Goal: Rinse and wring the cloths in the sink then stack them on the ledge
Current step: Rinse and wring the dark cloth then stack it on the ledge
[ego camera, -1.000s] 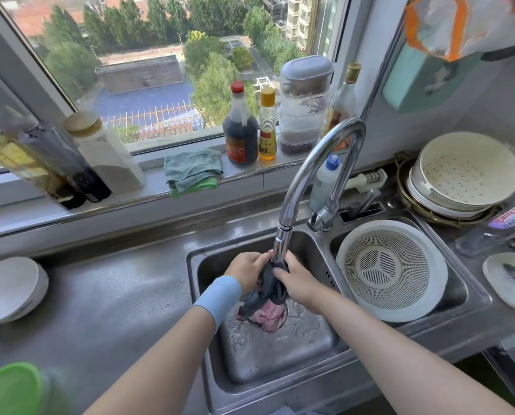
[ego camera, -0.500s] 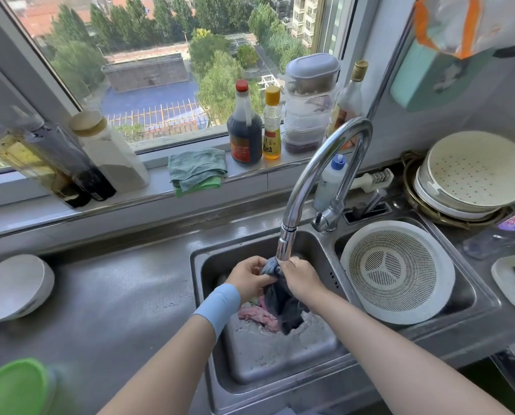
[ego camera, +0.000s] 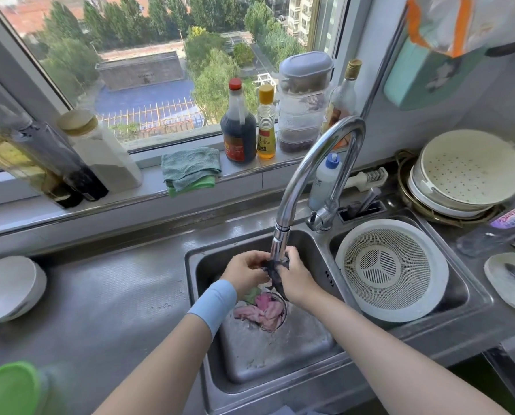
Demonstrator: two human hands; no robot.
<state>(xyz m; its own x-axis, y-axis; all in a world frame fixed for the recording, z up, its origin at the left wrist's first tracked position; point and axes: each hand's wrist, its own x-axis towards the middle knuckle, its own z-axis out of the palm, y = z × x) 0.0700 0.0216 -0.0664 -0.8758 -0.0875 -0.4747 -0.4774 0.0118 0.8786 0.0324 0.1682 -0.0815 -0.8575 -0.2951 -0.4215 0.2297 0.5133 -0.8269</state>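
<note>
On the ledge [ego camera: 153,176], 2 folded cloths [ego camera: 190,169] already sit stacked. Over the sink [ego camera: 280,354], the left hand [ego camera: 244,272] and right hand [ego camera: 296,281] both clench the dark cloth [ego camera: 275,277]. Half a second ago it hung loose; now it is gathered tight under the spout [ego camera: 280,247]. Wringing looks underway, while the pink cloth [ego camera: 262,314] at the drain awaits its rinse.
</note>
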